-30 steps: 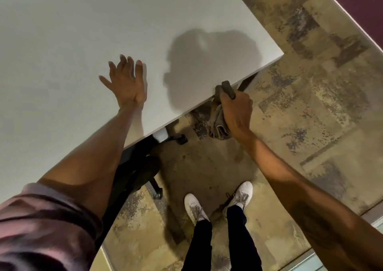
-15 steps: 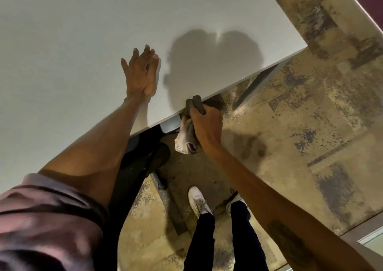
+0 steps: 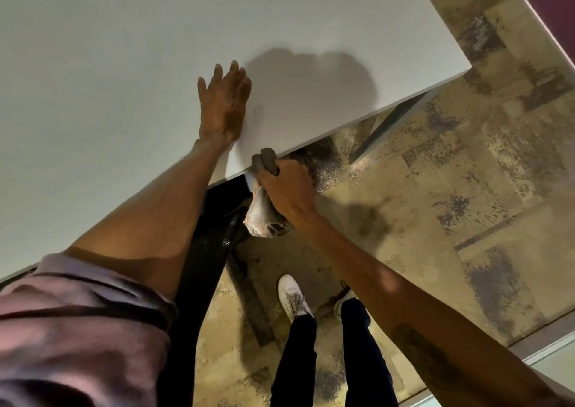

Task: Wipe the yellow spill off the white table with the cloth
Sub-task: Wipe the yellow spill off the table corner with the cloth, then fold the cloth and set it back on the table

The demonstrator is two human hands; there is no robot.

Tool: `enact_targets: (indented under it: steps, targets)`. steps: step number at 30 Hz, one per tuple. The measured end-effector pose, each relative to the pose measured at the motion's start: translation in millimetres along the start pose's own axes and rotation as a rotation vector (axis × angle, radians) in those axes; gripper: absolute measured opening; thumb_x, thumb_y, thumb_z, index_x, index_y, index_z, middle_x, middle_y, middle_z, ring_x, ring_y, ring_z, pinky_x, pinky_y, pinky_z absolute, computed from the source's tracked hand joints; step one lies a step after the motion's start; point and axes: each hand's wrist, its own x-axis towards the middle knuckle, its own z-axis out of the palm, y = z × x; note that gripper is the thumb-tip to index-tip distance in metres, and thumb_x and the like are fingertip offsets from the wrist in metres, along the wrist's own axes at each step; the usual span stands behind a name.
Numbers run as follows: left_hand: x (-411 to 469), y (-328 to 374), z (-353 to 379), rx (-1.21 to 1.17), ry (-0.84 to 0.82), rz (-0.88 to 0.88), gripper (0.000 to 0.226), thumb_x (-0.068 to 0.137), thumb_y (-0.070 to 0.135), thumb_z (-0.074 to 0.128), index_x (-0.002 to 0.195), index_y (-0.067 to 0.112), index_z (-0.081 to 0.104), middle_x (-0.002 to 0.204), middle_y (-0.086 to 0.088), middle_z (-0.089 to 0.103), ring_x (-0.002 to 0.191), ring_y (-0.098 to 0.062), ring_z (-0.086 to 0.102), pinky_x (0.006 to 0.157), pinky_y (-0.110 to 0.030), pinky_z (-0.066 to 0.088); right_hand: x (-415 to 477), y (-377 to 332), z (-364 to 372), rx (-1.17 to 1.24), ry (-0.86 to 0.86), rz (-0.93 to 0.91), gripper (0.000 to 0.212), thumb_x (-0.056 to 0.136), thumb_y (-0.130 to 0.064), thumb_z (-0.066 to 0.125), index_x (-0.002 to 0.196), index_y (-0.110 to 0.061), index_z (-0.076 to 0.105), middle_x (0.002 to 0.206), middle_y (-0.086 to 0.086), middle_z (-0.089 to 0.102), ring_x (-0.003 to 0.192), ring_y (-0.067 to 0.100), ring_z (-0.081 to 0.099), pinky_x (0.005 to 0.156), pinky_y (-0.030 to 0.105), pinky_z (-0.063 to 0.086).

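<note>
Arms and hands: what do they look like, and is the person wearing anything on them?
Both forearms are bare. The left arm has a pinkish-mauve sleeve rolled up above the elbow. The right forearm carries a dark tattoo. The left hand and right hand wear no gloves; no rings or watch show.

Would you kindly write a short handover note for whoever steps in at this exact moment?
Left hand: open, palm flat on the white table, holding nothing.
Right hand: grip shut on the cloth, pressed against the table's near edge; most of the cloth hangs below the edge.
Done: no yellow spill shows on the visible tabletop.
Left: check the near edge and any part of the table outside the view, then put the cloth away.
</note>
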Motion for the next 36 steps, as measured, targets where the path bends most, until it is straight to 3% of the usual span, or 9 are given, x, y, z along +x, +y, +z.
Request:
enact_targets:
  steps: [5, 10, 13, 17, 22, 24, 28, 31, 36]
  targets:
    - [-9.9, -0.5, -3.5, -0.021, -0.023, -0.003, 0.051, 0.114, 0.035, 0.024, 0.154, 0.011, 0.043, 0.163, -0.009, 0.038, 0.158, -0.030, 0.020, 0.128, -0.054, 0.008, -0.2, -8.9, 11.2, -0.041, -0.043, -0.012, 0.045, 0.093, -0.038, 0.057, 0.054, -0.018, 0.046, 0.054, -0.004, 0.049, 0.057, 0.023, 0.054, 0.059, 0.026, 0.035]
    - [-18.4, 2.2, -12.9, -0.064, -0.114, -0.046, 0.056, 0.113, 0.043, 0.022, 0.157, 0.014, 0.039, 0.168, -0.001, 0.031, 0.160, -0.024, 0.011, 0.129, -0.048, 0.002, -2.2, -18.0, 11.6, -0.114, -0.244, -0.055, 0.044, 0.084, -0.048, 0.055, 0.051, -0.019, 0.049, 0.052, -0.006, 0.052, 0.052, 0.008, 0.050, 0.047, 0.022, 0.029]
    - [-20.2, 5.8, -24.8, -0.062, -0.220, -0.120, 0.060, 0.110, 0.053, 0.020, 0.160, 0.023, 0.034, 0.170, -0.003, 0.024, 0.159, -0.031, 0.013, 0.128, -0.049, 0.007, 3.7, -20.3, -6.2, -0.113, -0.349, -0.037, 0.039, 0.085, -0.050, 0.063, 0.067, -0.016, 0.065, 0.068, 0.002, 0.065, 0.067, 0.017, 0.063, 0.061, 0.030, 0.048]
    - [-16.1, 10.7, -45.7, 0.029, -0.370, -0.216, 0.056, 0.111, 0.046, 0.015, 0.164, 0.029, 0.017, 0.171, -0.010, 0.017, 0.156, -0.037, 0.023, 0.125, -0.047, 0.021, 13.5, -36.5, -40.7, -0.102, -0.437, -0.052, 0.022, 0.087, -0.032, 0.066, 0.101, -0.016, 0.073, 0.081, -0.002, 0.068, 0.075, 0.012, 0.063, 0.073, 0.028, 0.047]
    - [-30.0, 20.8, -75.0, 0.020, -0.445, -0.283, 0.081, 0.101, 0.073, 0.010, 0.145, 0.023, 0.057, 0.143, -0.019, 0.058, 0.132, -0.037, 0.053, 0.104, -0.043, 0.038, 10.2, -73.9, -73.0, -0.058, -0.400, -0.111, 0.037, 0.089, -0.036, 0.062, 0.125, -0.025, 0.066, 0.108, 0.000, 0.070, 0.094, 0.016, 0.064, 0.081, 0.023, 0.047]
    - [-37.2, 22.0, -92.0, 0.035, -0.421, -0.310, 0.088, 0.098, 0.075, 0.005, 0.128, 0.017, 0.065, 0.125, -0.021, 0.063, 0.121, -0.035, 0.057, 0.097, -0.041, 0.038, 8.0, -93.2, -79.5, -0.069, -0.375, -0.172, 0.036, 0.090, -0.036, 0.062, 0.123, -0.023, 0.067, 0.107, 0.000, 0.072, 0.090, 0.014, 0.064, 0.078, 0.019, 0.045]
    - [-47.9, 27.9, -140.3, 0.078, -0.281, -0.369, 0.079, 0.103, 0.068, 0.008, 0.148, 0.022, 0.053, 0.149, -0.018, 0.054, 0.135, -0.040, 0.051, 0.111, -0.047, 0.037, 7.5, -134.5, -77.6, -0.188, -0.322, -0.279, 0.034, 0.089, -0.039, 0.064, 0.115, -0.019, 0.070, 0.105, 0.004, 0.074, 0.090, 0.018, 0.066, 0.082, 0.025, 0.047]
    - [-55.0, 31.3, -183.1, 0.140, -0.199, -0.376, 0.052, 0.112, 0.043, 0.016, 0.155, 0.028, 0.042, 0.147, -0.020, 0.055, 0.134, -0.043, 0.051, 0.109, -0.052, 0.040, 4.6, -166.0, -70.5, -0.246, -0.298, -0.350, 0.036, 0.081, -0.046, 0.063, 0.105, -0.019, 0.072, 0.094, 0.002, 0.073, 0.079, 0.018, 0.063, 0.065, 0.022, 0.040]
    - [-71.3, 36.7, -251.7, 0.151, -0.074, -0.438, 0.071, 0.109, 0.055, 0.011, 0.140, 0.013, 0.060, 0.133, -0.021, 0.064, 0.127, -0.041, 0.055, 0.104, -0.047, 0.041, -7.2, -212.4, -52.3, -0.213, -0.357, -0.392, 0.032, 0.083, -0.048, 0.065, 0.101, -0.022, 0.071, 0.095, 0.002, 0.072, 0.082, 0.023, 0.064, 0.068, 0.029, 0.048]
